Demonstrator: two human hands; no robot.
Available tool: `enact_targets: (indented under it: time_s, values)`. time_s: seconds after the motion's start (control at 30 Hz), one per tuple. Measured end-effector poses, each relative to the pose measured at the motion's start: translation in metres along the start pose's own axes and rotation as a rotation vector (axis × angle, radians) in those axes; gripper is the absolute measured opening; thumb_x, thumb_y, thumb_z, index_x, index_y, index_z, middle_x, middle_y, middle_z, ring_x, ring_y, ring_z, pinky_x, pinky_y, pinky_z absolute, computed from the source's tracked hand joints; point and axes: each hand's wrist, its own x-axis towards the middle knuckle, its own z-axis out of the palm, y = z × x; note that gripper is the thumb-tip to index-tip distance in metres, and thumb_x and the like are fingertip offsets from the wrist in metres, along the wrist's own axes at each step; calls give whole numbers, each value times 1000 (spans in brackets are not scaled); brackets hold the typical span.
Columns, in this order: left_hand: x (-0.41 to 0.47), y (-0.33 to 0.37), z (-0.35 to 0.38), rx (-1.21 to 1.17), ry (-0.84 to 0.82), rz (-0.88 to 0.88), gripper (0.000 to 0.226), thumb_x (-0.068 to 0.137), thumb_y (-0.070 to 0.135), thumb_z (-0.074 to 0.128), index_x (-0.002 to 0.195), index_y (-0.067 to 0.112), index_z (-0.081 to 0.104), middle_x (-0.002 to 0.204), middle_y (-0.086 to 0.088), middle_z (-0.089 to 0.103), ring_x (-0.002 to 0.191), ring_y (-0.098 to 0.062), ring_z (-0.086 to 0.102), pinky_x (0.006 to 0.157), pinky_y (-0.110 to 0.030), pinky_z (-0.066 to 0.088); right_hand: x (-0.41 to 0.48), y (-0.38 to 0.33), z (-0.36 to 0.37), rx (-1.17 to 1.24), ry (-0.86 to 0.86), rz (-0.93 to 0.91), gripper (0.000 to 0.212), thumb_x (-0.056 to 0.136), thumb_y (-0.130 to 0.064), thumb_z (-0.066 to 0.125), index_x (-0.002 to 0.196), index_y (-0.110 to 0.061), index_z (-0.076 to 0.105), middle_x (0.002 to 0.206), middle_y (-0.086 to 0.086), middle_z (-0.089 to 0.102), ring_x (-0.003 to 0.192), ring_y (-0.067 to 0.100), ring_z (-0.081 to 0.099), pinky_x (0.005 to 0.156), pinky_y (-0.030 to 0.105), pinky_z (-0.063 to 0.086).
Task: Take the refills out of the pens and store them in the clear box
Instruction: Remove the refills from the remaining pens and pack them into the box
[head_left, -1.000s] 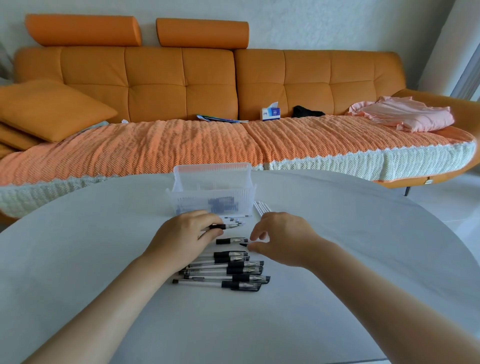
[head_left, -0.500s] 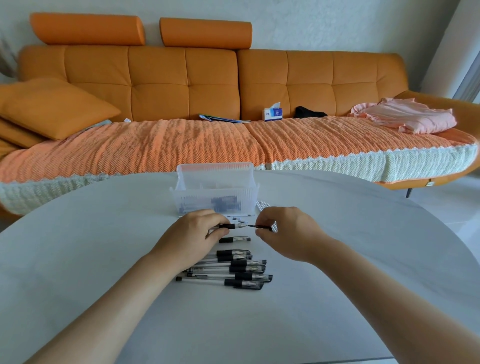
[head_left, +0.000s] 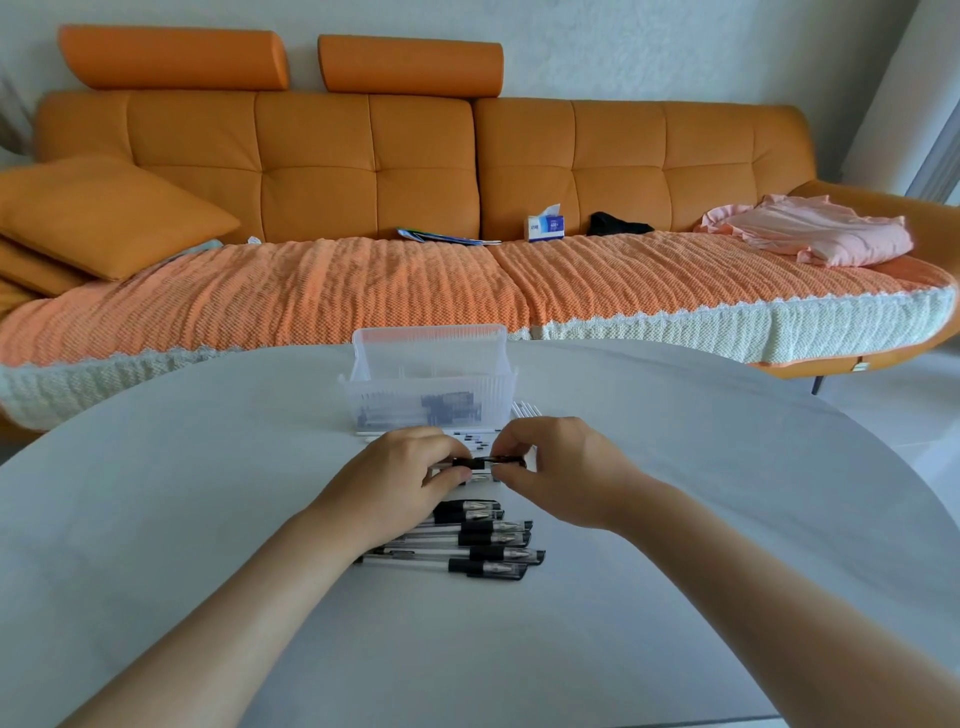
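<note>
Between both hands, just short of clear box: one pen, held level. Left hand grips barrel; right hand pinches tip end. Step judged: separating pen to free refill. Next: withdraw refill, place in box. Remaining pens lie nearer on table.

A white round table spreads beneath the fingers. Beyond them an orange tufted sofa lines a pale textured wall, its seat under a woven orange-and-cream throw. Two bolsters top the backrest. Cushions lie far left of the fingers, pink cloth far right. A tissue box and magazines rest straight beyond. Pale floor shows at right in soft daylight.
</note>
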Motion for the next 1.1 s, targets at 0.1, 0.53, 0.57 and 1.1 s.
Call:
enact_targets:
  time_s: [0.1,0.53,0.57,1.1]
  values:
    - [1,2,0,-6,-8,13,11,93,27,63,100,24,71,79,22,54,79,4,53,67,-15,39,0,-1,-2,-66,0,-22,16,93,-46,57,101,-37,66,96,-16,67,75,-3,55,69,25,46]
    - [-3,6,-7,17,53,151,12,82,16,75,93,20,72,80,15,59,73,-1,54,63,-20,46,-6,-8,3,173,-128,54,28,99,-32,51,78,-21,65,54,-14,49,52,6,42,52,21,31]
    - [-2,5,-9,15,48,148,13,82,17,76,94,20,72,80,14,59,73,-2,54,63,-22,47,-5,-9,3,186,-137,66,27,99,-32,51,79,-21,66,53,-15,48,51,6,41,52,21,31]
    - [1,-3,-25,24,54,50,13,80,27,78,88,29,67,78,23,51,71,8,50,62,-18,41,-2,-26,7,38,-8,-24,20,98,-38,51,104,-30,69,87,-13,59,77,4,53,69,26,43]
